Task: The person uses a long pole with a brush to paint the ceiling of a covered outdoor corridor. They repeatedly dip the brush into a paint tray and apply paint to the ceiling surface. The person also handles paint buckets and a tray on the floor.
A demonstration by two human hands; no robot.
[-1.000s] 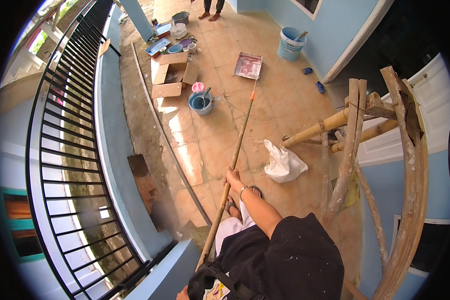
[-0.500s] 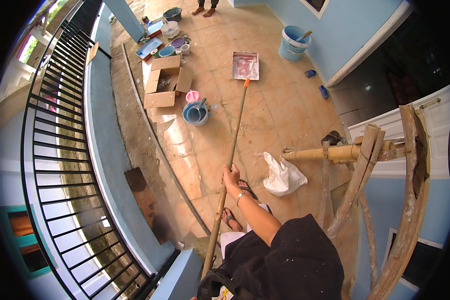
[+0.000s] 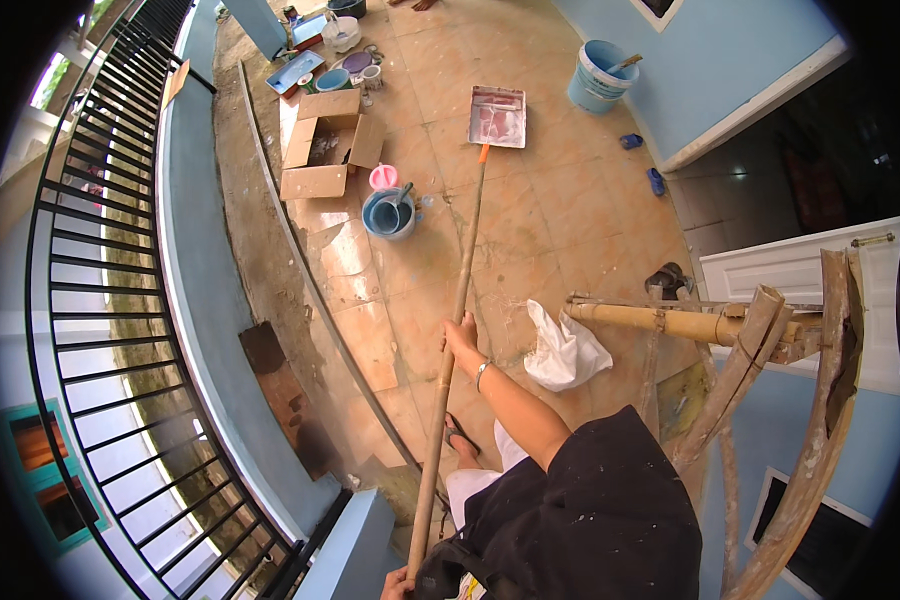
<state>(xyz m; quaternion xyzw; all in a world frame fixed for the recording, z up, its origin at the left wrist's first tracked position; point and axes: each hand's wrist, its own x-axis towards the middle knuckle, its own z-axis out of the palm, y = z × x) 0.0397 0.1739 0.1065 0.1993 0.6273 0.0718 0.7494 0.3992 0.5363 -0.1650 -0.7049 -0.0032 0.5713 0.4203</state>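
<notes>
My right hand (image 3: 460, 336) is wrapped round the middle of a long wooden pole (image 3: 462, 285), the wrist wearing a bracelet. At the bottom edge my left hand (image 3: 398, 583) grips the pole's lower end and is only partly in view. The pole slants away from me across the tiles. Its orange far end (image 3: 484, 153) reaches the near edge of a white paint tray (image 3: 474, 118) smeared with pinkish-red paint. I cannot make out clearly what is fixed beyond that orange end.
Left of the pole are a blue paint bucket (image 3: 390, 222), a pink container (image 3: 383, 177) and an open cardboard box (image 3: 313, 184). A white sack (image 3: 562, 352) lies right of it, near bamboo scaffolding (image 3: 715, 322). A larger bucket (image 3: 597, 85) stands by the wall. Black railing (image 3: 105, 346) runs along the left.
My left hand has come into view on the pole's lower end. One of my sandalled feet has left the view. The pole's orange end now sits slightly left, relative to the tray.
</notes>
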